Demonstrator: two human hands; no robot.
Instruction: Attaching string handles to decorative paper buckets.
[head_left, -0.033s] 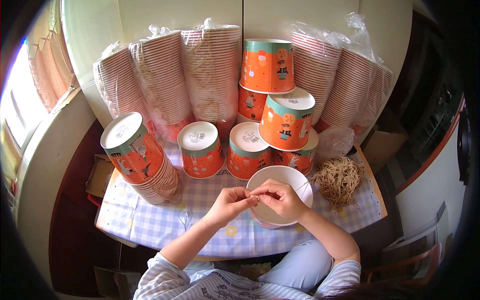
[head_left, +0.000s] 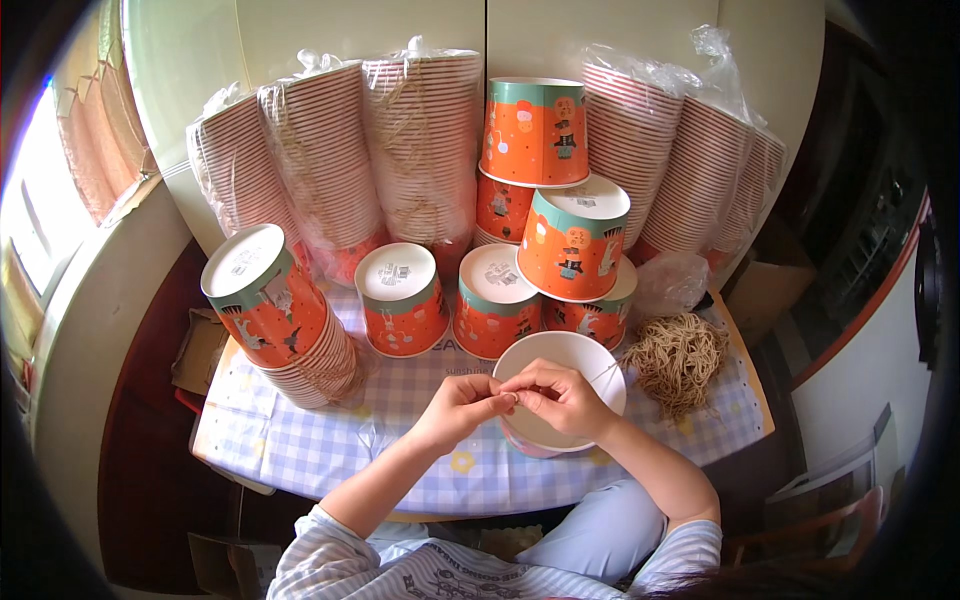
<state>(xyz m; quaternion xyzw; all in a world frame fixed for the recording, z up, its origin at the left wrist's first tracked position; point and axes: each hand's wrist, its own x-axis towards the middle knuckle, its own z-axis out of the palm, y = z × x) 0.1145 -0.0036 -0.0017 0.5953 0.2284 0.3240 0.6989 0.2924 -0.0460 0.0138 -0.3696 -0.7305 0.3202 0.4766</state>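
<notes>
Window point(head_left: 38, 205) glare left, fisheye-bent edges

Shirt point(head_left: 480, 582): striped pale blue and white, dark printed lettering across the front. Sleeves point(head_left: 326, 550): loose, striped to match, ending near the elbows. Trousers point(head_left: 595, 535): plain light blue.

Tubs point(head_left: 547, 436): smooth, shiny paper
String point(head_left: 677, 367): rough, dull, hairy
Bags point(head_left: 672, 284): thin, shiny, crinkly plastic
Cover point(head_left: 320, 438): smooth, a bit shiny
Counter point(head_left: 744, 360): edge looks like wood
</notes>
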